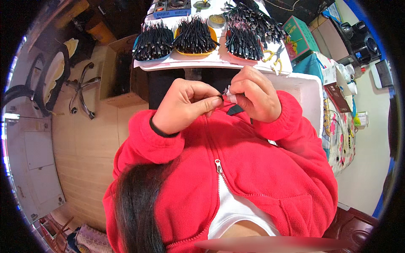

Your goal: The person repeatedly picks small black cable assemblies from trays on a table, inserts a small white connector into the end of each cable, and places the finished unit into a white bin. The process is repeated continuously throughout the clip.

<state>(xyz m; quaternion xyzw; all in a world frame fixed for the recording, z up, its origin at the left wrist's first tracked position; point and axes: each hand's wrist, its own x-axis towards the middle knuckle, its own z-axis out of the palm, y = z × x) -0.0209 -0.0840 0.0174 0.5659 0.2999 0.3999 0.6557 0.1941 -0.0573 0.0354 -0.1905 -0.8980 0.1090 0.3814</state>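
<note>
Close together in front of my chest, above the red jacket, both hands work on something small. My left hand (187,103) is closed, thumb and forefinger pinching the end of a thin black cable (220,97). Against it, my right hand (255,93) is also closed, its fingertips round a small crumpled whitish piece (229,95) whose kind I cannot make out. The fingers hide most of where the two meet. Beyond the hands, on a white table (177,64), short black cables stand bunched in a blue tray (136,42), a yellow tray (196,53) and a reddish tray (237,57).
More black cables (261,21) are heaped at the back right, near yellow-handled cutters (276,59). A round tin (217,21) and a blue device (171,12) stand behind the trays. A white foam box (310,86) is to my right, a cardboard box (126,95) to my left.
</note>
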